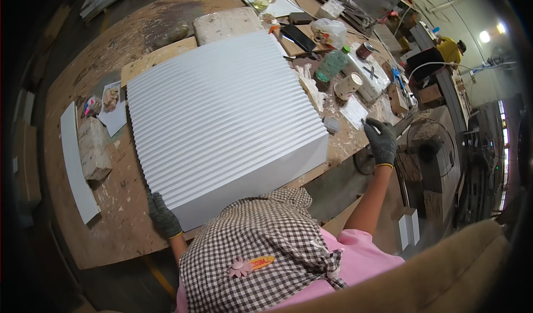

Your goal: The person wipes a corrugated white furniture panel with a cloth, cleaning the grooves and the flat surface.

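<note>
A large white box-shaped piece with a ribbed top (222, 113) lies at the middle of the worktable. My left hand (162, 216), in a dark grey knitted glove, rests against its near left corner with the fingers stretched out together. My right hand (382, 141), gloved the same way, is off the box at the table's right edge. Its thumb and fingers come together beside a small white sheet (354, 112); whatever is pinched there is too small to make out. A small grey block (331, 125) sits between the box and the sheet.
Right of the box stand a green bottle (332, 64), a paper cup (348, 86) and a white wrapped block (366, 75). A phone (298, 38) lies farther back. At left are a worn block (94, 149) and a white strip (78, 163). A floor fan (430, 146) stands right.
</note>
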### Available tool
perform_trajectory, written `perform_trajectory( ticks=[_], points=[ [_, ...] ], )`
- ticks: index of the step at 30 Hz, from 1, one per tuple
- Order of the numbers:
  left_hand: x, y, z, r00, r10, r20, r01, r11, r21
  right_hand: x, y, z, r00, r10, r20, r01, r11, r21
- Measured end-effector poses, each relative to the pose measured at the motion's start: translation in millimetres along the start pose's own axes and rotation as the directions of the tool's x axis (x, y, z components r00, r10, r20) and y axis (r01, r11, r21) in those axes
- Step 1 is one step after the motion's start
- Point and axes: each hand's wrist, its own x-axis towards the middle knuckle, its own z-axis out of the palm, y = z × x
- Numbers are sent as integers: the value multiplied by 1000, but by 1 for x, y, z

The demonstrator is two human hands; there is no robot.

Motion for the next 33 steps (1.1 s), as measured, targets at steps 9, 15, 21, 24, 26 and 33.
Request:
perform_trajectory(
  ticks=[9, 15, 21, 24, 26, 33],
  points=[
    [4, 17, 6, 999, -35, -39, 32, 997, -75, -84, 78, 67, 969, 196, -151, -239, 900, -365],
    [7, 13, 11, 999, -36, -23, 32, 987, -155, -53, -60, 123, 940, -261, -221, 309, 924, 224],
    [10, -16, 8, 998, 62, -6, -62, 997, -35, -11, -48, 130, 992, -119, 53, 115, 991, 69],
    [11, -7, 5, 1000, 15, -27, -16, 999, -49, -7, -45, 125, 991, -127, -36, 126, 992, -24],
    [8, 2, 6, 1000, -8, -11, 8, 1000, -3, -19, -61, 136, 948, -319, -20, 316, 926, 209],
    [6, 29, -3, 991, -110, 75, 112, 993, -30, -5, -36, 121, 949, -304, -80, 312, 943, 114]
  ],
)
